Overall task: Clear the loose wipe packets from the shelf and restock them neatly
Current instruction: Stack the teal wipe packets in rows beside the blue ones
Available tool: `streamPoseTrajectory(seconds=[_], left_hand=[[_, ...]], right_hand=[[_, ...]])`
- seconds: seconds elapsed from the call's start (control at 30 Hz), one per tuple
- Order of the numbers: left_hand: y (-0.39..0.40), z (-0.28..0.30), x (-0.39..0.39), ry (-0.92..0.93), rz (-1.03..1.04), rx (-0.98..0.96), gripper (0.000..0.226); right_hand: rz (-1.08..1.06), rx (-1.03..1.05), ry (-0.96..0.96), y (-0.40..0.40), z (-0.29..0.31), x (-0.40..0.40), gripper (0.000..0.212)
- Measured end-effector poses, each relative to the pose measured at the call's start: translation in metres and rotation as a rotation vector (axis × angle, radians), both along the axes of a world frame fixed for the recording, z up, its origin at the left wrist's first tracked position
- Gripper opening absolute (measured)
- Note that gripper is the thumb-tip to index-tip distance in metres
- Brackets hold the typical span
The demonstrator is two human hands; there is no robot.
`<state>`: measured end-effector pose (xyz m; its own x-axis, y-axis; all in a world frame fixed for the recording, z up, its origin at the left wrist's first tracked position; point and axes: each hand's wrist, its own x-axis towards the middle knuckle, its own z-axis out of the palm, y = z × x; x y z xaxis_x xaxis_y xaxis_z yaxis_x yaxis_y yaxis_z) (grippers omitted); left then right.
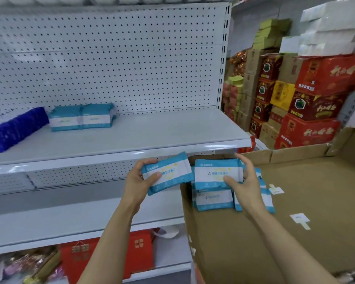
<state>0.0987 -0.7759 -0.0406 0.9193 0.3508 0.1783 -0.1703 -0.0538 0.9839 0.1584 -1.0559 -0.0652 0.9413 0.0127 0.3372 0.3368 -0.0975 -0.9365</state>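
My left hand [138, 178] grips one blue-and-white wipe packet [172, 174], tilted, in front of the shelf's front lip. My right hand [244, 181] grips another wipe packet [215, 173] just above a small pile of loose packets [213, 199] lying in the near left corner of a large cardboard box [295, 201]. On the white shelf [152, 130], two neat upright rows of the same packets [81, 117] stand against the pegboard back at the left.
A dark blue wrapped pack [14, 128] lies on the shelf left of the stocked packets. Red and brown cartons [307, 103] are stacked at the right behind the box. Red gift boxes [139, 253] sit on the lowest shelf. White labels [299, 219] lie in the box.
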Motion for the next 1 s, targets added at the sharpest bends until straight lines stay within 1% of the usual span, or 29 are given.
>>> streamPoseTrajectory(seconds=[0.1,0.17,0.3,0.6,0.83,1.0], left_hand=[[0.043,0.004,-0.015,-0.009,0.042,0.017,0.028],[0.071,0.007,-0.023,-0.004,0.074,0.045,0.027],[0.132,0.013,-0.036,0.013,0.116,0.096,0.027],[0.241,0.021,-0.056,0.029,0.162,0.153,0.027],[0.298,0.023,-0.037,0.033,0.180,0.147,0.028],[0.335,0.030,0.002,0.035,0.185,0.149,0.030]], right_hand=[[0.051,0.031,-0.024,0.048,0.012,-0.004,0.066],[0.097,0.089,-0.030,0.078,0.018,-0.008,0.066],[0.157,0.175,0.001,0.142,0.025,-0.020,0.067],[0.206,0.173,-0.009,0.262,0.029,-0.039,0.069],[0.239,0.166,0.024,0.326,0.035,-0.019,0.068],[0.251,0.154,0.025,0.365,0.041,0.022,0.070]])
